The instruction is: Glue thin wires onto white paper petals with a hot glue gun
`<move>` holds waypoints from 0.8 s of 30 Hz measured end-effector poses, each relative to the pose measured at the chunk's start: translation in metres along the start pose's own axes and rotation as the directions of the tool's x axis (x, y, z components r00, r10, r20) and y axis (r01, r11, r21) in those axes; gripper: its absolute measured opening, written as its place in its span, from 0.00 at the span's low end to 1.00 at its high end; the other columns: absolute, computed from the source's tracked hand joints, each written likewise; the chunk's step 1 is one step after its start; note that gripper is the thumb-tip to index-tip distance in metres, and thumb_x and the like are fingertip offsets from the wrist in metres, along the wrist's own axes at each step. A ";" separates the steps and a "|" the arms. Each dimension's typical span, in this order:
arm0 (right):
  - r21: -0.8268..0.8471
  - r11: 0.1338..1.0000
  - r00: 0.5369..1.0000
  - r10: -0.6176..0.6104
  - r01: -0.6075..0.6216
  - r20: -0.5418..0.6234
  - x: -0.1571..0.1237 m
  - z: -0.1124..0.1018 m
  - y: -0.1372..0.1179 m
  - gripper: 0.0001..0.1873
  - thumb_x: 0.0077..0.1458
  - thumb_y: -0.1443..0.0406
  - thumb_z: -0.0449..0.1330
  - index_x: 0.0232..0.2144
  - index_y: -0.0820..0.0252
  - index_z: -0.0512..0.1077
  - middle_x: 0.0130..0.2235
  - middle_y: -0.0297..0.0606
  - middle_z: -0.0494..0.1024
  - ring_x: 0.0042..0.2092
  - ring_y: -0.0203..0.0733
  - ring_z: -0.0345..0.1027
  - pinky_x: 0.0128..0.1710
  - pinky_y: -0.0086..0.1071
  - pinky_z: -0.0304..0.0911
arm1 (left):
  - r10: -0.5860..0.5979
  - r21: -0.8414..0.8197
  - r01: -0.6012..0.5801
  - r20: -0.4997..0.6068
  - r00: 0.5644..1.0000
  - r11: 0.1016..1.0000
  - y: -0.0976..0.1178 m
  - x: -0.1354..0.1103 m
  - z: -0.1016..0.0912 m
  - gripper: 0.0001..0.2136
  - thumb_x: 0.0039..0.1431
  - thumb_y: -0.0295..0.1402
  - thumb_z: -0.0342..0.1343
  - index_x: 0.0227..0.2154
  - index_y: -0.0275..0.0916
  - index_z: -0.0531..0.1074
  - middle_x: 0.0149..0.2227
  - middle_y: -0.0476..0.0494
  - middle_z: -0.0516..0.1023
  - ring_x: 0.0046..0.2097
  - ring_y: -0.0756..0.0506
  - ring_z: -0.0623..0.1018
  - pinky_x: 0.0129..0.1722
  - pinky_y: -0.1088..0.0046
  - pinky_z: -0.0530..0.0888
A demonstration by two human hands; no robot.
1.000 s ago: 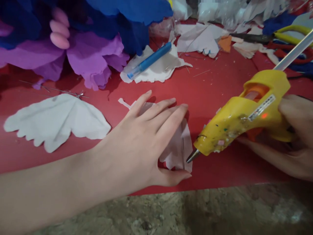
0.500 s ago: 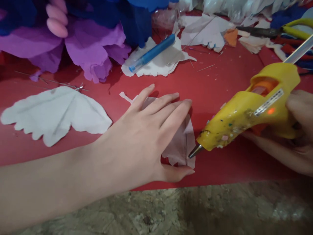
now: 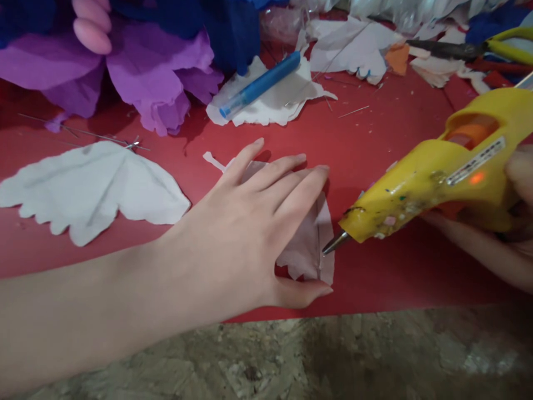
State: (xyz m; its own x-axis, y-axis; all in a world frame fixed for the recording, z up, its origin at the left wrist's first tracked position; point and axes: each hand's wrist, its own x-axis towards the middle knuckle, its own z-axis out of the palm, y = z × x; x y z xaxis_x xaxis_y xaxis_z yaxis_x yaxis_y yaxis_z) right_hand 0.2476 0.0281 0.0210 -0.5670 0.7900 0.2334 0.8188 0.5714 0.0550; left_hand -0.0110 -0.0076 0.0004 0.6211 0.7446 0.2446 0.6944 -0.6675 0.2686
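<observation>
The left hand [image 3: 233, 233] lies palm down with its fingers spread and unclenched, bearing on a pale pink cut piece [image 3: 303, 250] that sits beneath it on the red tabletop [image 3: 375, 289]; part of the piece shows between the forefinger and thumb, and a narrow strip of it juts out past the little finger. The right hand [image 3: 499, 258], partly out of view, is closed around a yellow glue gun [image 3: 416, 183], whose orange light glows close to the gripping fingers. The gun's metal nozzle [image 3: 336, 243] points toward the left hand and ends over the pale piece, beside a dark line [image 3: 319, 233] running along it; whether the tip touches, I cannot tell. To the left of the left hand, just beside the wrist, lies a white wing-shaped piece [image 3: 83, 189]. Beyond the left fingertips, a blue pen [image 3: 260, 86] rests on a white scalloped piece [image 3: 287, 105]. Farther off to the left are purple petals [image 3: 150, 72] and pink ovals [image 3: 92, 34]; beyond the gun are an orange scrap [image 3: 397, 58] and yellow-handled scissors [image 3: 506, 45].
</observation>
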 end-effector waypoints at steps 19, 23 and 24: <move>-0.004 0.993 0.991 0.117 -0.118 -0.066 0.003 0.001 0.001 0.21 0.52 0.47 0.45 0.23 0.56 0.48 0.23 0.31 0.50 0.24 0.33 0.43 0.23 0.33 0.41 | -0.020 -0.014 0.020 0.023 1.000 1.000 0.000 0.001 0.000 0.28 0.54 0.48 0.43 0.53 0.36 0.58 0.53 0.40 0.68 0.56 0.36 0.65 0.59 0.52 0.54; -0.012 0.992 0.990 0.126 -0.127 -0.070 0.003 0.003 0.001 0.21 0.52 0.47 0.45 0.23 0.57 0.49 0.24 0.32 0.51 0.24 0.34 0.45 0.23 0.33 0.43 | -0.012 -0.013 0.012 0.006 1.000 1.000 0.000 0.001 0.001 0.28 0.54 0.48 0.43 0.54 0.36 0.58 0.53 0.40 0.68 0.56 0.36 0.65 0.59 0.51 0.54; -0.019 0.993 0.991 0.119 -0.121 -0.069 0.003 0.003 0.000 0.21 0.52 0.47 0.46 0.23 0.57 0.49 0.24 0.32 0.51 0.24 0.34 0.45 0.23 0.33 0.43 | -0.008 -0.013 0.008 0.001 1.000 1.000 -0.001 0.001 0.001 0.28 0.53 0.48 0.43 0.54 0.35 0.58 0.53 0.39 0.68 0.56 0.35 0.65 0.58 0.51 0.55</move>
State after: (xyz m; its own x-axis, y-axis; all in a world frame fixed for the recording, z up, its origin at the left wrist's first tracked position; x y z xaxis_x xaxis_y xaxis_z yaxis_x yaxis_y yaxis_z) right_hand 0.2459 0.0316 0.0187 -0.4579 0.8353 0.3043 0.8828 0.4676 0.0451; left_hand -0.0105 -0.0068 -0.0009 0.6160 0.7499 0.2413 0.6947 -0.6615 0.2825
